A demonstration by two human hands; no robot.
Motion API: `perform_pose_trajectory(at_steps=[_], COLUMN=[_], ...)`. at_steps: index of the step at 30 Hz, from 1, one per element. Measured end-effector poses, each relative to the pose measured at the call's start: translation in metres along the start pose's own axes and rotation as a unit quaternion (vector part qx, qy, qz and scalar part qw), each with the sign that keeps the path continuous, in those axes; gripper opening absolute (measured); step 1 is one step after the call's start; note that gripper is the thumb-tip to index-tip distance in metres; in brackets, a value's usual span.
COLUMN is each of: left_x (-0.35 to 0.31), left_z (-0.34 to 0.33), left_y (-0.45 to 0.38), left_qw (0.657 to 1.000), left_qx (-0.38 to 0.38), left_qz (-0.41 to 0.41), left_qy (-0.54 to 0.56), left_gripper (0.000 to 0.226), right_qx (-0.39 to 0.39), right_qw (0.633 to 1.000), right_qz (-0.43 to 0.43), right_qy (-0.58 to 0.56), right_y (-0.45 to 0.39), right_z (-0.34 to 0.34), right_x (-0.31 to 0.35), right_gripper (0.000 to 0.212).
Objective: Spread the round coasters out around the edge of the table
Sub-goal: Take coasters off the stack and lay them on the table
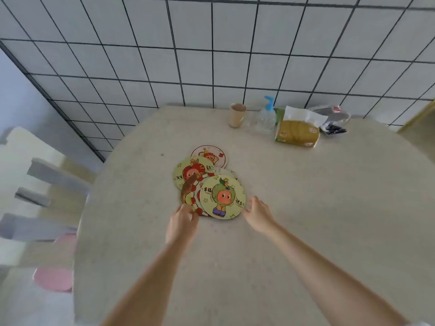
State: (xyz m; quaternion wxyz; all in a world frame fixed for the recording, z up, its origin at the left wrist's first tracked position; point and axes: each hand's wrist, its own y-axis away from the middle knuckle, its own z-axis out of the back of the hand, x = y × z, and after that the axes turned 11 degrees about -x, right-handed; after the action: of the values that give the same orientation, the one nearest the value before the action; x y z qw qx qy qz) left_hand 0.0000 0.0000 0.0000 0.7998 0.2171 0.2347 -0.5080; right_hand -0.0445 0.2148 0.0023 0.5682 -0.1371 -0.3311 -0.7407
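- The round coasters [209, 184] lie in an overlapping heap near the middle of the tabletop [306, 208], well away from its edge; every place below is given relative to this heap.
- Nearest the person, both bare forearms reach in from the bottom of the view toward the heap.
- The left hand [182, 222] is at the heap's near-left edge, its fingers curled and touching the rim of a red-and-white coaster [191, 203]; whether it actually pinches that coaster cannot be told through the blur.
- The right hand [259, 215] is at the heap's near-right side, fingers loosely spread and holding nothing, its fingertips just beside the rim of the top coaster.
- That top coaster [222, 197] is pale yellow-green with an orange-faced cartoon figure, and it lies over the red-and-white one.
- Behind it to the left is a second green coaster with a red figure [193, 174], partly covered.
- At the heap's far end a pale pink coaster [209, 155] sticks out from beneath the others.
- Well beyond the heap to the right, along the far side of the tabletop by the tiled wall [211, 55], stand a beige cup [237, 115], a clear pump bottle with a blue top [267, 116], a yellow tissue pack [297, 130] and a crumpled plastic bag [332, 118].
- Left of the heap, past the tabletop's edge, is a pale chair [35, 184], blurred.
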Motion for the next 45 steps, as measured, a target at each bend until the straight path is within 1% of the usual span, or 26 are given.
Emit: perform_pose_trajectory(at_steps=[2, 5, 8, 10, 12, 13, 15, 16, 19, 20, 23, 25, 27, 29, 34, 37, 40, 42, 45], left_x=[-0.007, -0.020, -0.028, -0.033, -0.037, -0.038, -0.040, -0.042, -0.043, -0.042, -0.037, -0.034, -0.031, -0.028, -0.025, -0.026, -0.025, -0.024, -0.025], left_z=[-0.011, -0.026, -0.037, -0.042, -0.045, -0.046, -0.046, -0.046, -0.044, -0.043, -0.041, -0.039, -0.036, -0.035, -0.036, -0.034, -0.031, -0.030, -0.028], left_y=[-0.018, -0.038, -0.051, -0.059, -0.063, -0.065, -0.070, -0.072, -0.080, -0.082, -0.085, -0.086, -0.089, -0.090, -0.090, -0.090, -0.091, -0.091, -0.091], left_qw=[0.999, 0.999, 0.996, 0.992, 0.988, 0.984, 0.974, 0.967, 0.955, 0.953, 0.957, 0.963, 0.968, 0.971, 0.972, 0.966, 0.965, 0.967, 0.958], left_qx=[0.001, 0.005, 0.001, 0.002, 0.005, 0.005, 0.002, 0.004, 0.017, 0.024, 0.047, 0.038, 0.026, 0.022, 0.017, 0.016, 0.024, 0.025, 0.033], left_qz=[0.029, 0.046, 0.062, 0.094, 0.125, 0.143, 0.182, 0.206, 0.241, 0.245, 0.229, 0.215, 0.208, 0.199, 0.197, 0.211, 0.210, 0.202, 0.216], left_qy=[0.019, 0.028, 0.059, 0.079, 0.095, 0.107, 0.135, 0.148, 0.172, 0.178, 0.173, 0.159, 0.141, 0.127, 0.130, 0.146, 0.154, 0.155, 0.188], left_gripper=[0.033, 0.036, 0.030, 0.025, 0.019, 0.017, 0.019, 0.022, 0.015, 0.019, 0.007, 0.006, 0.006, 0.006, 0.010, 0.020, 0.008, 0.009, 0.010], right_qx=[-0.009, 0.013, 0.030, 0.030, 0.030, 0.031, 0.032, 0.031, 0.026, 0.026, 0.017, 0.005, -0.003, -0.005, -0.009, -0.003, -0.004, -0.020, -0.034], right_qw=[0.997, 0.984, 0.965, 0.960, 0.959, 0.959, 0.953, 0.948, 0.936, 0.937, 0.948, 0.956, 0.962, 0.967, 0.968, 0.967, 0.961, 0.958, 0.959], right_qz=[-0.054, -0.138, -0.207, -0.229, -0.232, -0.232, -0.241, -0.245, -0.250, -0.247, -0.219, -0.205, -0.194, -0.185, -0.194, -0.203, -0.224, -0.232, -0.222], right_qy=[-0.048, -0.107, -0.156, -0.157, -0.159, -0.163, -0.182, -0.199, -0.246, -0.247, -0.230, -0.208, -0.194, -0.177, -0.161, -0.155, -0.163, -0.169, -0.172], right_y=[-0.019, -0.044, -0.055, -0.063, -0.065, -0.065, -0.066, -0.067, -0.068, -0.068, -0.069, -0.070, -0.071, -0.073, -0.077, -0.080, -0.078, -0.075, -0.070], right_z=[-0.003, -0.007, -0.006, -0.010, -0.014, -0.016, -0.019, -0.019, -0.017, -0.017, -0.020, -0.021, -0.021, -0.022, -0.026, -0.027, -0.024, -0.022, -0.019], right_x=[0.000, 0.002, 0.006, 0.006, 0.008, 0.009, 0.009, 0.010, 0.016, 0.019, 0.028, 0.034, 0.041, 0.048, 0.051, 0.051, 0.051, 0.052, 0.057], right_gripper=[0.049, 0.057, 0.058, 0.055, 0.042, 0.031, 0.034, 0.030, 0.006, 0.006, 0.008, 0.013, 0.010, 0.012, 0.016, 0.018, 0.021, 0.023, 0.012])
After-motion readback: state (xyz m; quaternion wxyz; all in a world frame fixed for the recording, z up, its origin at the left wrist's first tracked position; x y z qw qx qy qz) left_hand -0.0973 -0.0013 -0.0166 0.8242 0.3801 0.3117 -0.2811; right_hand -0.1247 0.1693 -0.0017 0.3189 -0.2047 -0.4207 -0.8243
